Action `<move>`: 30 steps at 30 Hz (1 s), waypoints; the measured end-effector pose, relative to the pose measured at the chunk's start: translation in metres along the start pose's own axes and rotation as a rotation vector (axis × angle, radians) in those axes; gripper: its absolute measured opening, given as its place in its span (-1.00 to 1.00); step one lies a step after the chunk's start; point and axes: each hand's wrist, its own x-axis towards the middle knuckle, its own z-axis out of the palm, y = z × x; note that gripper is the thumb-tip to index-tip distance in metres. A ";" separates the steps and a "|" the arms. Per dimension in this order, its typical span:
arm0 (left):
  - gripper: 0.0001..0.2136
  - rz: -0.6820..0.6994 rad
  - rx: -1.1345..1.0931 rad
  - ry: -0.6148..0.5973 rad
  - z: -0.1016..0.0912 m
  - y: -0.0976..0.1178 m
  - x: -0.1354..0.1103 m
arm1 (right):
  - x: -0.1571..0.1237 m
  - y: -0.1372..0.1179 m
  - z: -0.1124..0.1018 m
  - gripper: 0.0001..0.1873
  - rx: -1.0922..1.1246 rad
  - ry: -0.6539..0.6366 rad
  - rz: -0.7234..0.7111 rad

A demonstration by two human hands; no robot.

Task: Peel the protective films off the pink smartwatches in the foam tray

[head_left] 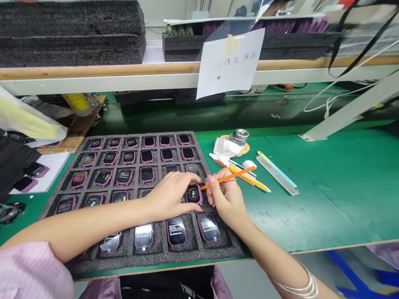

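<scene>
A dark foam tray (pixel 218 249) holds rows of purple-framed smartwatches, several with white text on their screens. My left hand (pixel 171 193) reaches across the tray, with thumb and index finger at opposite edges of one smartwatch (pixel 193 193) near the right side. That watch has a lit dial and lies in or just over its compartment. My right hand (pixel 226 197) is closed on an orange stick (pixel 241 175) with a pointed end. The point meets or nearly meets the watch's upper right edge. Some watches are partly covered by my left forearm.
Behind the tray's right corner lie white tissue (pixel 226 149), a metal-topped jar (pixel 240 136) and several sticks or pens (pixel 255 180). A pale, long strip (pixel 277 172) lies farther right. A shelf (pixel 109 81) with foam blocks (pixel 71 33) and a hanging paper note (pixel 229 62) spans the back.
</scene>
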 end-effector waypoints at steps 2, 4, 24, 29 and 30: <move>-0.45 -0.003 0.006 -0.009 -0.001 0.000 0.000 | 0.000 -0.001 -0.001 -0.64 -0.016 -0.013 0.000; -0.46 -0.006 0.008 -0.015 -0.001 0.001 0.000 | 0.001 -0.003 -0.001 -0.64 -0.030 -0.017 -0.001; -0.47 -0.002 0.036 0.009 0.000 0.001 -0.002 | 0.004 -0.002 0.002 -0.62 -0.037 0.005 -0.047; -0.46 -0.008 0.045 0.010 0.000 0.002 -0.003 | 0.004 -0.003 0.003 -0.61 -0.038 0.013 -0.054; -0.46 -0.011 0.047 0.010 0.000 0.003 -0.003 | 0.004 -0.002 0.003 -0.61 -0.035 0.017 -0.055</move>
